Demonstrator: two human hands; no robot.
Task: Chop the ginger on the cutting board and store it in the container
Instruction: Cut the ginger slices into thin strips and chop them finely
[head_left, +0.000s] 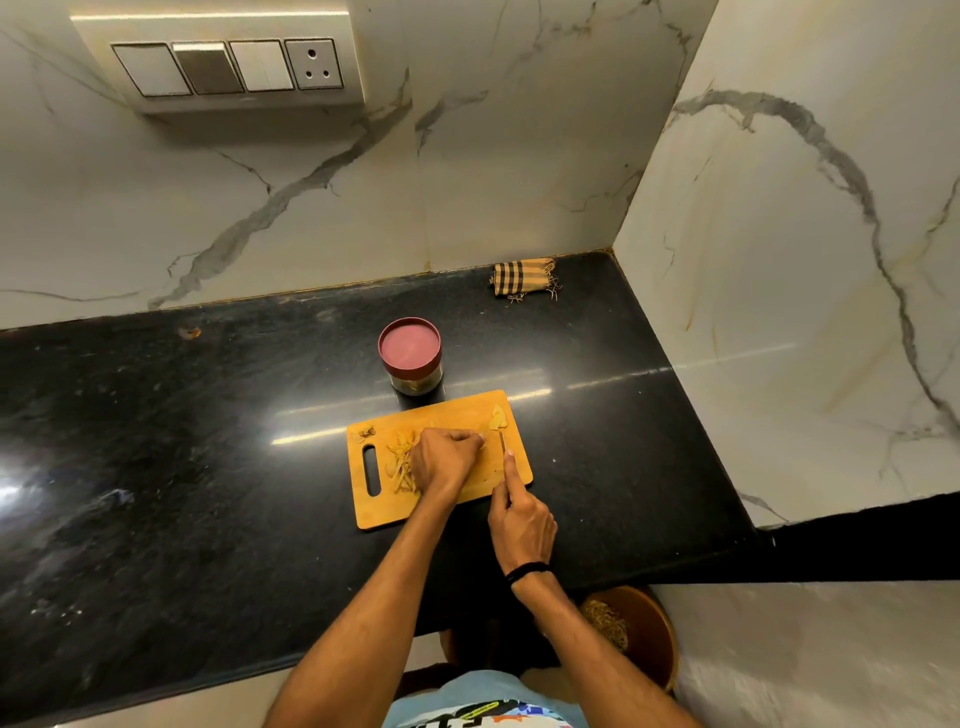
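Note:
A wooden cutting board (457, 504) lies on the black counter. Cut ginger strips (401, 460) are piled near its handle slot. A larger ginger piece (498, 418) sits at the board's far right corner. My left hand (444, 460) is curled over the middle of the board, fingertips pressed down on something small, probably ginger, mostly hidden. My right hand (521, 519) grips a knife (502, 442), index finger along its spine, the blade pointing away toward the larger piece. A container (410, 356) with a dark red lid stands closed just behind the board.
A folded checked cloth (524, 278) lies at the back near the wall corner. A small scrap (367, 431) sits on the board's far left corner. Marble walls close the back and right sides. A brown bin (636, 631) stands on the floor below the counter edge.

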